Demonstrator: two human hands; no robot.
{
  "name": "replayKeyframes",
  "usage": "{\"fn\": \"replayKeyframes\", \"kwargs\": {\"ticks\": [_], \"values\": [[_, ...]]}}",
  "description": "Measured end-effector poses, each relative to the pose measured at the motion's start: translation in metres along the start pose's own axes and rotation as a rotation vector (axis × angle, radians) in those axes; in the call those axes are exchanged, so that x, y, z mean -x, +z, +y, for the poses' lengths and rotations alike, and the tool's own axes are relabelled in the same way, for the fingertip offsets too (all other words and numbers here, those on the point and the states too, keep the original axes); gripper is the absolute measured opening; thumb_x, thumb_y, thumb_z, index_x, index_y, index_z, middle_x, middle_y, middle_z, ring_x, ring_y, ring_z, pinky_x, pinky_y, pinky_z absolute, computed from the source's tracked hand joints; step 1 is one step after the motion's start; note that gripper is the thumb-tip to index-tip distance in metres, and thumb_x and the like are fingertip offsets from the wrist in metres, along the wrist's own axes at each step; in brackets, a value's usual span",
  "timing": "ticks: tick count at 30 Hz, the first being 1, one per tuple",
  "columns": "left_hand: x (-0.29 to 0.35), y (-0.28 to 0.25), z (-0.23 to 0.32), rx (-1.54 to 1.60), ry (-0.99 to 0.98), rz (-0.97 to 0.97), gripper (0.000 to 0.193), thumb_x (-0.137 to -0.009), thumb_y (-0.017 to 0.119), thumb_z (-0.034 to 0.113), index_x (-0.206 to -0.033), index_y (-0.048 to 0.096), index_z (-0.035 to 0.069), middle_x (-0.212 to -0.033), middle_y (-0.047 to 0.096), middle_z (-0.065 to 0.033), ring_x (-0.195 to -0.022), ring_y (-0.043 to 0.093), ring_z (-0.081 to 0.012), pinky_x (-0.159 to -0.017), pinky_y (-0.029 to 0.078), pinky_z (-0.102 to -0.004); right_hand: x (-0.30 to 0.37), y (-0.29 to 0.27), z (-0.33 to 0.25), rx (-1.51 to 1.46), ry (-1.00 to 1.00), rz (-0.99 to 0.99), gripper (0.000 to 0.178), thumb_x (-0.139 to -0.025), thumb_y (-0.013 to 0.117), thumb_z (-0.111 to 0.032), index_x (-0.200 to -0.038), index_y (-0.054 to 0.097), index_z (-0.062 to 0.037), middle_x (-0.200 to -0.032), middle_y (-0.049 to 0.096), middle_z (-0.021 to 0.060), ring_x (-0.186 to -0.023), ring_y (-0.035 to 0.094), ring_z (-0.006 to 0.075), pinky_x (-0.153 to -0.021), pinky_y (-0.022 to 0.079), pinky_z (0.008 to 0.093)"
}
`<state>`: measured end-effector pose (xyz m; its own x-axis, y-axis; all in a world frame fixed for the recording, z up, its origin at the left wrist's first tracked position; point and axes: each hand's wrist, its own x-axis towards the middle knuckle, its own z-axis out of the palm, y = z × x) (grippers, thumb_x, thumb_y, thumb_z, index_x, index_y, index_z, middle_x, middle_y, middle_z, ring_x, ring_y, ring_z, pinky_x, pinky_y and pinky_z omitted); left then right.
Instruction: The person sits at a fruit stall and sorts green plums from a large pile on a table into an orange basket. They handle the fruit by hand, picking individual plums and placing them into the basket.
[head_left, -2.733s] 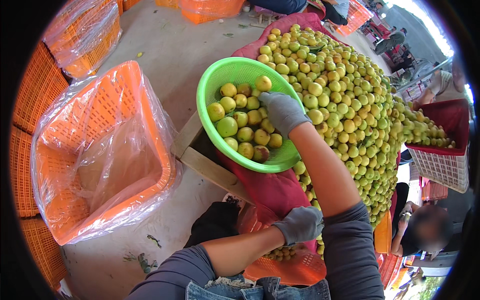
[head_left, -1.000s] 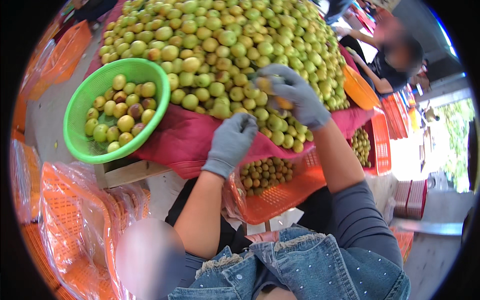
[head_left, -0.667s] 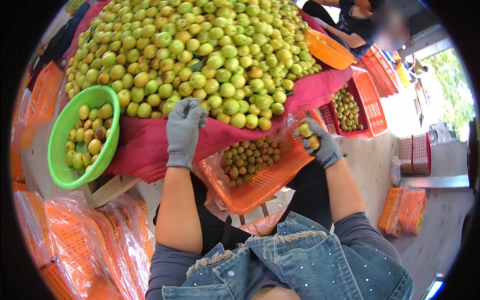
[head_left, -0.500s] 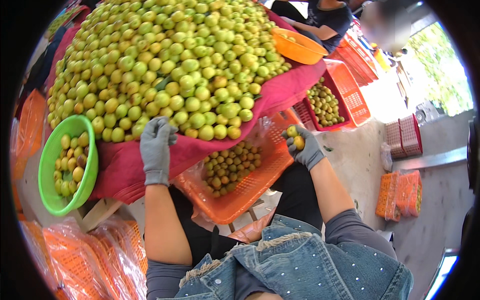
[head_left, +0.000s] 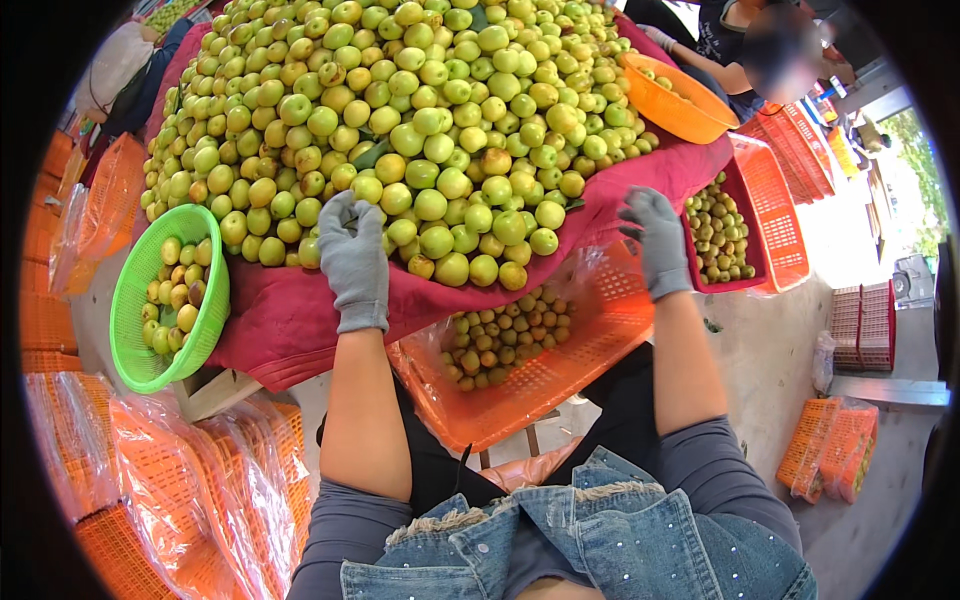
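Observation:
A big heap of round yellow-green fruits, like jujubes (head_left: 430,120), lies on a dark red cloth (head_left: 300,310) in front of me. At its near edge, my gloved left hand (head_left: 356,260) is raised with curled fingers and a gap beside the thumb; I see no fruit in it. Farther right, over the cloth's edge, my gloved right hand (head_left: 660,242) has its fingers apart, slightly blurred, and no fruit shows in it. Below and between my hands, an orange crate (head_left: 490,420) lined with clear plastic holds browner fruits (head_left: 505,340).
A green basket (head_left: 128,325) of fruits stands at left, an orange bowl (head_left: 680,105) at the heap's far right. A red crate (head_left: 735,285) of fruits is beyond my right hand. Plastic-wrapped orange crates (head_left: 170,480) stand lower left. Other people sit across the heap.
The fruits in my right hand are gone from it, and its fingers have loosened. My left hand's fingers have parted somewhat at the heap's edge. The view has shifted, moving the scene rightward.

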<state>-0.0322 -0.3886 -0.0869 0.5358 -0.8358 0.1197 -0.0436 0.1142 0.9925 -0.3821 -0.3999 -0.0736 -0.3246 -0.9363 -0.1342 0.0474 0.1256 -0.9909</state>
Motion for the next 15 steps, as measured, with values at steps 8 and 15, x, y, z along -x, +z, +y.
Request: {"fn": "replayKeyframes", "kwargs": {"ticks": [8,15], "values": [[0.029,0.035,0.016,-1.09,0.236,-0.299,0.038,-0.086,0.065,0.035,-0.11,0.063,0.005,-0.104,0.064,-0.0181,-0.091,0.064,-0.0363,-0.08,0.053,-0.0462,0.034,0.096,0.02,1.06,-0.905,-0.261,0.026,-0.077,0.07,-0.025,-0.099,0.065,-0.0126,-0.099,0.065,0.0057,-0.098,0.06,0.0271,-0.083,0.05,0.0412],[0.055,0.06,0.015,-1.302,0.381,-0.512,0.042,-0.077,0.072,0.043,-0.099,0.062,0.009,-0.104,0.058,-0.0136,-0.096,0.06,-0.0332,-0.076,0.053,-0.0438,0.044,0.098,0.015,1.239,-0.684,-0.613,0.026,-0.075,0.069,-0.026,-0.094,0.061,-0.0113,-0.088,0.063,0.01,-0.086,0.064,0.0307,-0.072,0.052,0.0448]]}}
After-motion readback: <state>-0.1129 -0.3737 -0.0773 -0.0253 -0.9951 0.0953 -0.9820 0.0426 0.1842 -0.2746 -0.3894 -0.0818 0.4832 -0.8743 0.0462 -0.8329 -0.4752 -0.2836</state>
